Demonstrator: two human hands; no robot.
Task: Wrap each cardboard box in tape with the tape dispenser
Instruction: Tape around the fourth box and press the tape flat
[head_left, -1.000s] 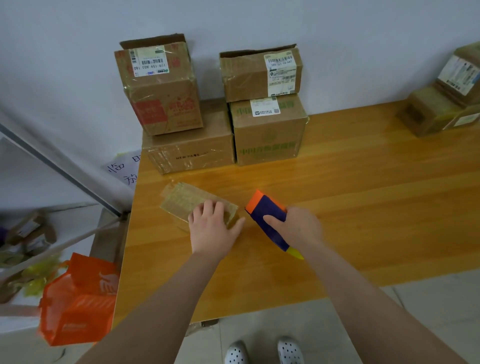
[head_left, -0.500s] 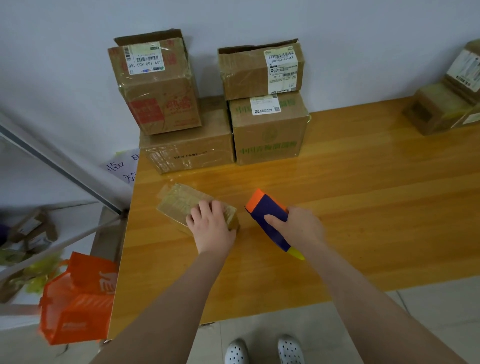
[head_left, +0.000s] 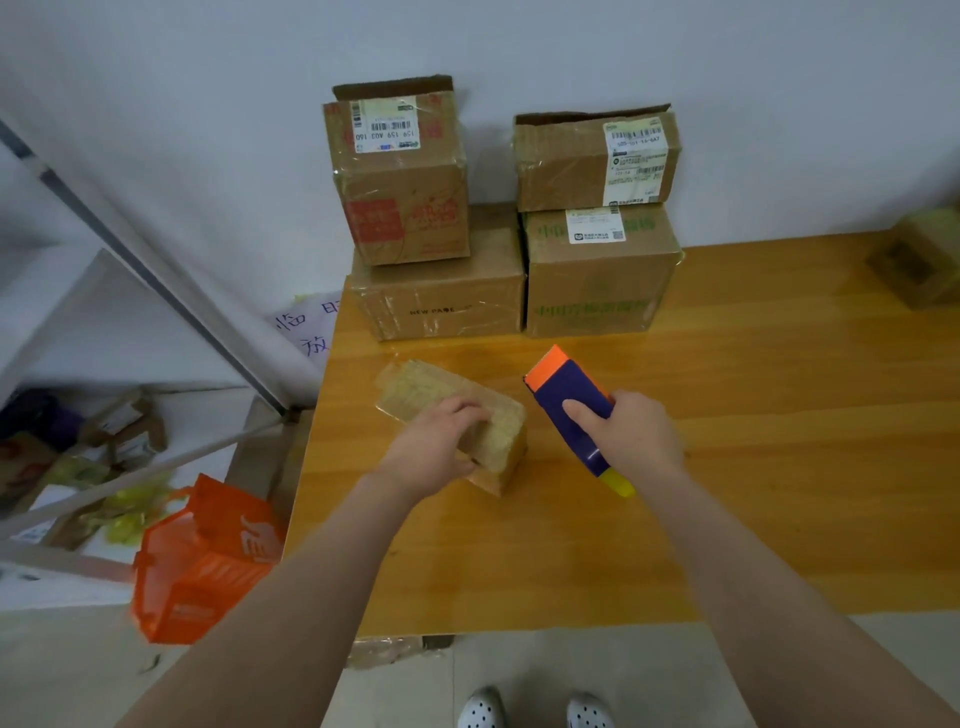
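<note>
We hold the small cardboard box (head_left: 415, 387) on the table (head_left: 753, 519), close to its left edge and set at a slant to it. Our left hand (head_left: 431, 457) grips the box from the near side, fingers curled over its top. Just right of it, across a narrow gap, our right hand (head_left: 631, 441) is wrapped round the tape dispenser (head_left: 569, 400), forefinger laid along its purple body. The dispenser's orange end points far, and its yellow tip shows under the wrist.

Far of both, four stacked boxes (head_left: 441, 296) stand against the wall, apart from the small box by a strip of wood. To the right, the tabletop runs broad up to another box (head_left: 919, 265), which the frame cuts off. The near table edge lies well short of our hands.

Left of the table edge stand a slanted shelf frame (head_left: 156, 270) and an orange bag (head_left: 202, 561) on the floor. A paper sheet (head_left: 306, 327) is half hidden behind the table corner. We cannot tell whether the small box's underside rests flat, as the hand covers its near end.
</note>
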